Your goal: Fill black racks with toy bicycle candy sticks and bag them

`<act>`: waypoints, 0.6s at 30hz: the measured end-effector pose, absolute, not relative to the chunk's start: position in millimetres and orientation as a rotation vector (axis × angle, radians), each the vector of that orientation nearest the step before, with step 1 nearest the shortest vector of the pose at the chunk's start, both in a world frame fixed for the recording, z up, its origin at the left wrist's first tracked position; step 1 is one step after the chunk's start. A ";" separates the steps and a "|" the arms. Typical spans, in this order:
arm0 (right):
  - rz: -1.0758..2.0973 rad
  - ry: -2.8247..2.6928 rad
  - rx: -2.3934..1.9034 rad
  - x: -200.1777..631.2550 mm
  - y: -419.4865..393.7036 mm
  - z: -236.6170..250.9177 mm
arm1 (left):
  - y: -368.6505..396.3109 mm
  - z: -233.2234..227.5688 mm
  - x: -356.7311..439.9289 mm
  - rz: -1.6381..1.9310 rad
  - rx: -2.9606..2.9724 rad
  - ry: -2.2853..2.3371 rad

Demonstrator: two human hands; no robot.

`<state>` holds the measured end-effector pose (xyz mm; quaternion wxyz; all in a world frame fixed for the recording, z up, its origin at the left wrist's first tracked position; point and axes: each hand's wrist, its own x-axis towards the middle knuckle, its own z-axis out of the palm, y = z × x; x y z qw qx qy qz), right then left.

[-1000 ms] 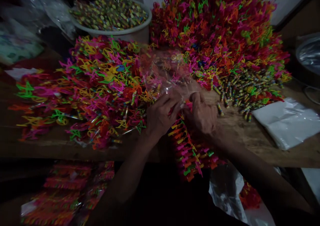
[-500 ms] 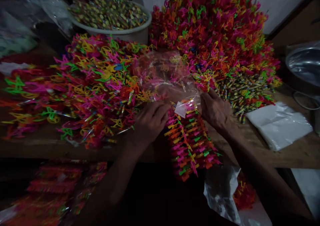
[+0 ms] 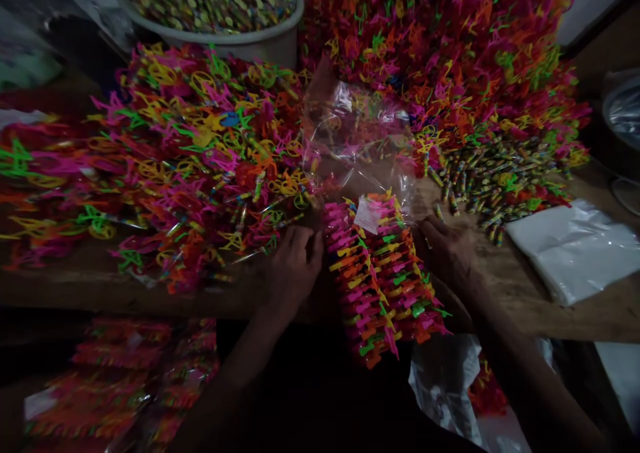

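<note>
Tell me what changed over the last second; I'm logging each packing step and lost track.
Both hands came apart: the left hand slid to the left flank of the stacked bundle of toys, the right hand to its right flank. The bundle, covered before, now lies exposed with its white tag showing, and the clear bag stands open above it. Heaps, tub and white sheets stayed.

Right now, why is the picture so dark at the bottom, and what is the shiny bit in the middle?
Head view: light falls on the wooden table, while below its edge everything sinks into shadow; the shine is glare on the crinkled clear plastic bag above the neat row of neon plastic toys; edges look stretched and slightly blurred.
</note>
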<state>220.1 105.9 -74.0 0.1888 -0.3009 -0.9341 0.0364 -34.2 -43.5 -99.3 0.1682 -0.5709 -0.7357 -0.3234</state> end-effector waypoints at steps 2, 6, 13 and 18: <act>0.198 -2.624 -0.813 225.1 96.9 -73.3 | -53.2 -100.4 -34.0 -0.854 -1.764 -2.009; 0.315 -2.594 -0.723 232.7 78.4 -75.8 | -75.5 -102.8 -34.8 -0.859 -1.902 -1.832; 0.222 -2.356 -0.597 225.0 77.2 -75.1 | -74.6 -96.8 -35.9 -0.939 -1.876 -1.771; 0.239 -2.470 -0.465 238.1 78.6 -73.3 | -76.7 -86.7 -42.5 -0.866 -2.047 -1.553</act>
